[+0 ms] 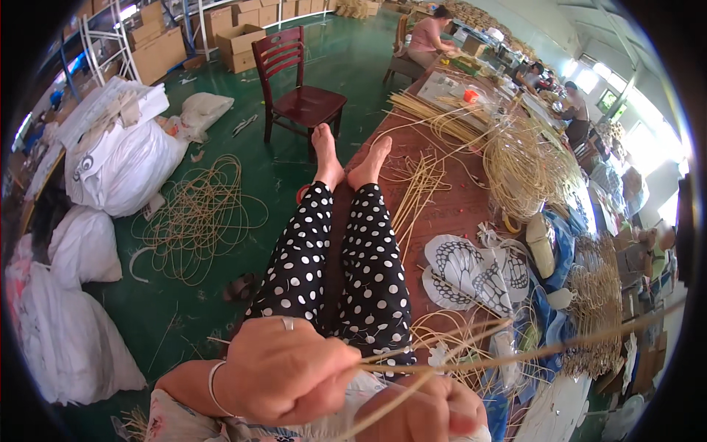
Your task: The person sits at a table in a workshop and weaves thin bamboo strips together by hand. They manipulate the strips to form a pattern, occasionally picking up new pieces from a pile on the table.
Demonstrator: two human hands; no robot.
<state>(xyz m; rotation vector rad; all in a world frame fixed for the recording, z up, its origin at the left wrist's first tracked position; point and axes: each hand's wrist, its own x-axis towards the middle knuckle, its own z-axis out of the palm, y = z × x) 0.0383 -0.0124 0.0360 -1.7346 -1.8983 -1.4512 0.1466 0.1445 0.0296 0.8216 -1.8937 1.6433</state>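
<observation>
My left hand [291, 368], with a ring and a white bangle, is closed in a pinch around thin tan cane strips [479, 365]. From its fingertips one long strip runs far off to the right, and other strips fan out beside it. Close by on the right, low in the view, my right hand [427, 412] has its fingers curled in, slightly blurred. A strip crosses in front of it, and what its fingers grip is hidden. Both hands are over my lap, above my legs [375, 272] in black dotted trousers, which are stretched out along the table edge.
On the reddish table [434, 210] lie cane bundles [530, 166], butterfly-print pieces [471, 272] and several looped strips. A coil of cane [199, 221] lies on the green floor, near white sacks [121, 162]. A wooden chair [305, 103] stands ahead. Other people sit farther along the table.
</observation>
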